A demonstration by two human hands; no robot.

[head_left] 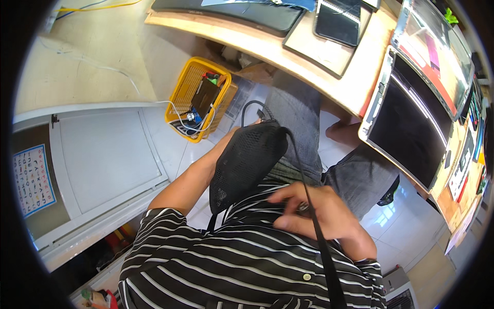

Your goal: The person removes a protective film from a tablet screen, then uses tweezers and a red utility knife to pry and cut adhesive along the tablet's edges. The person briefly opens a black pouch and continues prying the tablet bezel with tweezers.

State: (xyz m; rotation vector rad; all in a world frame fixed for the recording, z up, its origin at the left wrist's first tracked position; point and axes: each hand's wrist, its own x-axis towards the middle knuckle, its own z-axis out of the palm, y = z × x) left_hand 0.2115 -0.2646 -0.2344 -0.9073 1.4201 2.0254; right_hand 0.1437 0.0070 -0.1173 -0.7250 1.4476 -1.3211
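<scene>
A black mesh pouch hangs in front of my striped shirt, with a dark strap running from it down to the lower edge. A black cable loops out at its far end. My left forearm passes behind the pouch. Only a sliver of my left hand shows past it, so its fingers and anything in them are hidden. My right hand hovers before my belly, right of the pouch. Its thumb and fingers are bent loosely and apart, holding nothing visible.
A yellow plastic basket of small items stands on the floor, a white cable draped over it. The wooden desk carries a dark tablet and an opened display panel. White cabinet doors are at left.
</scene>
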